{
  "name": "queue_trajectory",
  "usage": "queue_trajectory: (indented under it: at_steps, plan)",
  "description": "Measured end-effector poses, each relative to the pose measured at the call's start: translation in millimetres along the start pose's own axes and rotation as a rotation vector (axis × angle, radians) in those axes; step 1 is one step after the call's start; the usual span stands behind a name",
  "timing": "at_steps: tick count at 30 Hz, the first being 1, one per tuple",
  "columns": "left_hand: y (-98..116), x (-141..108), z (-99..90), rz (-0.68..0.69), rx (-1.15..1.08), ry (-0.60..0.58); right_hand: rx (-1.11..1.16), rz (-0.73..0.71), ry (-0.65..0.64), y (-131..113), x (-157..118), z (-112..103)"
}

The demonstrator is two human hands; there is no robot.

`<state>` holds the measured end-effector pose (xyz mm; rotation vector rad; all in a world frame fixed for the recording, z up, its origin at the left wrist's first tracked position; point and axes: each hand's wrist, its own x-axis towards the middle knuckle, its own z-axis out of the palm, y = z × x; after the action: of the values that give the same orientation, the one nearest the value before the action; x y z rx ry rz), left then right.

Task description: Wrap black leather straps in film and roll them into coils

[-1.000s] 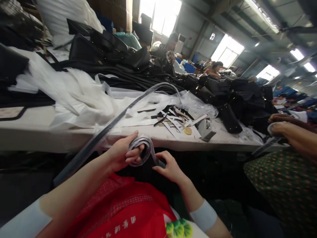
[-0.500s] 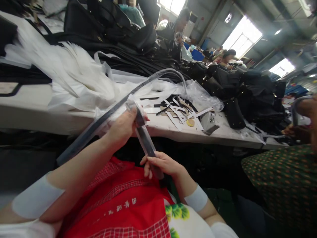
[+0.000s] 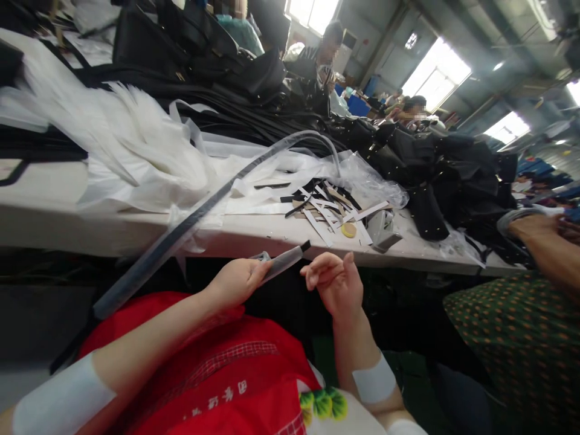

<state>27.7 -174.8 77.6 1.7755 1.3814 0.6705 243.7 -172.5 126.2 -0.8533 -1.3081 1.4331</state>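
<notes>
My left hand [image 3: 235, 281] is closed around a black strap in a clear plastic sleeve [image 3: 285, 261]. Its bare black tip pokes out to the right, over the gap in front of the table edge. Just right of that tip, my right hand [image 3: 338, 284] is raised with the thumb up and fingers loosely bent, holding nothing. A long sleeved black strap [image 3: 199, 211] arches across the table and hangs over its front edge on my left. Whether it joins the piece in my hand cannot be seen.
On the white table [image 3: 131, 226] lie white sheets [image 3: 149, 151], scattered cut strips [image 3: 324, 208], a yellow roll [image 3: 348, 230] and a grey metal block [image 3: 385, 232]. Black bags [image 3: 444, 163] pile up behind. A co-worker's arm [image 3: 539, 241] reaches in at right.
My right hand has let go of the strap's lower end and risen beside it. My left hand has come down toward me, and the strap's end now points right.
</notes>
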Motion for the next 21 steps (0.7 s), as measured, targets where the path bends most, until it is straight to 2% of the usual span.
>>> queue_trajectory:
  at_steps: [2, 3, 5, 7, 9, 12, 14, 16, 18, 19, 21]
  plan:
    - [-1, 0, 1.2, -0.167, -0.223, -0.123, -0.439, -0.226, 0.084, -7, 5, -3]
    - [-1, -1, 2.0, -0.243, -0.355, -0.186, -0.642, -0.295, 0.078, -7, 7, -3]
    - [-1, -4, 3.2, -0.357, -0.634, -0.288, -0.899, -0.309, -0.052, 2, 10, 1]
    - [-1, -6, 2.8, -0.423, -0.902, -0.341, -0.897, -0.182, -0.257, 22, 9, 11]
    - [-2, -8, 1.5, -0.452, -1.111, -0.362, -0.706, 0.016, -0.372, 46, 3, 24]
    - [-7, -7, 0.1, -0.421, -1.258, -0.357, -0.42, 0.194, -0.326, 75, -4, 40]
    - [-12, -4, 0.2, -0.405, -1.17, -0.256, -0.42, 0.188, -0.284, 81, -3, 41]
    - [-19, -1, 1.4, -0.34, -0.917, -0.042, -0.565, 0.16, -0.291, 79, 2, 34]
    - [-26, -1, 4.9, -0.206, -0.62, 0.126, -0.773, 0.162, -0.346, 75, 5, 26]
    - [-28, -2, 8.0, -0.124, -0.495, 0.148, -0.865, 0.172, -0.383, 75, 4, 23]
    - [-32, -7, 17.1, -0.003, -0.303, 0.066, -0.973, 0.199, -0.46, 78, -2, 20]
